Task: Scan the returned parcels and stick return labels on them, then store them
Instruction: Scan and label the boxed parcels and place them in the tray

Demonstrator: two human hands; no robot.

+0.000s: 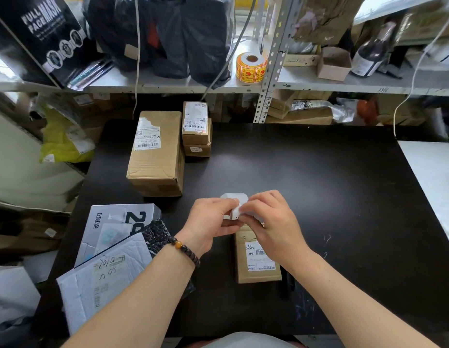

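The left hand [208, 222] and right hand [266, 222] each pinched the white label [234, 197] over the small parcel [258, 276]. Risk noted: the curled label could stick to itself or land crooked.

black box [46, 33] reads "full face mask"; parcel label [256, 254] "mx mxrc 03"

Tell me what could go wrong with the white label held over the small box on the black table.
1. The left hand and right hand both pinch the white label, which looks bent. It might fold onto itself or stick to the fingers.
2. The small box beneath already carries a printed label. The new one might land crooked or cover its barcode.
3. The large box nearby is also labelled, so a mix-up seems possible.
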